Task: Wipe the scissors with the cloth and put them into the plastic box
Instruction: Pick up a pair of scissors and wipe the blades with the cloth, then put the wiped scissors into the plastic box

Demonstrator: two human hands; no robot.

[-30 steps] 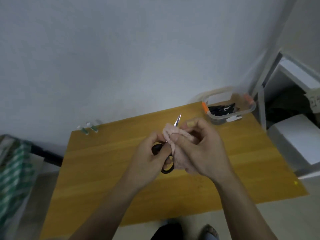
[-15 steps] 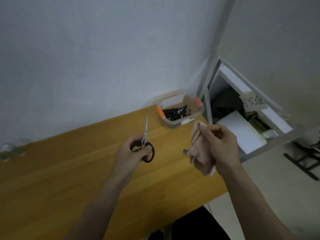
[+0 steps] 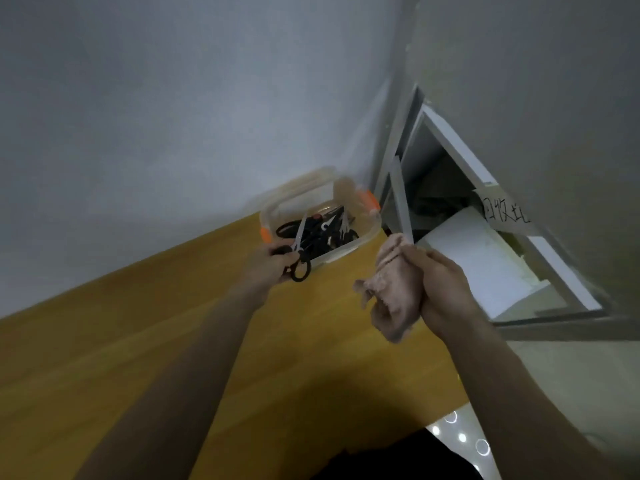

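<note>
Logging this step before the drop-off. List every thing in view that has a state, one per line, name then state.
left hand: grips the scissors by the black handles
scissors: blades closed, tips over the plastic box, not yet released
right hand: holds the cloth, away from the scissors
cloth: bunched, hanging from the fist
plastic box: open, no lid on, other scissors inside
table: bears the box at its far corner

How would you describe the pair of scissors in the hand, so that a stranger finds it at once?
Start at the wooden table and go to the clear plastic box in its far corner by the wall. At the box's near rim, the left hand grips black-handled scissors, blades pointing up. The other pairs lie inside the box; only this one is held.
</note>
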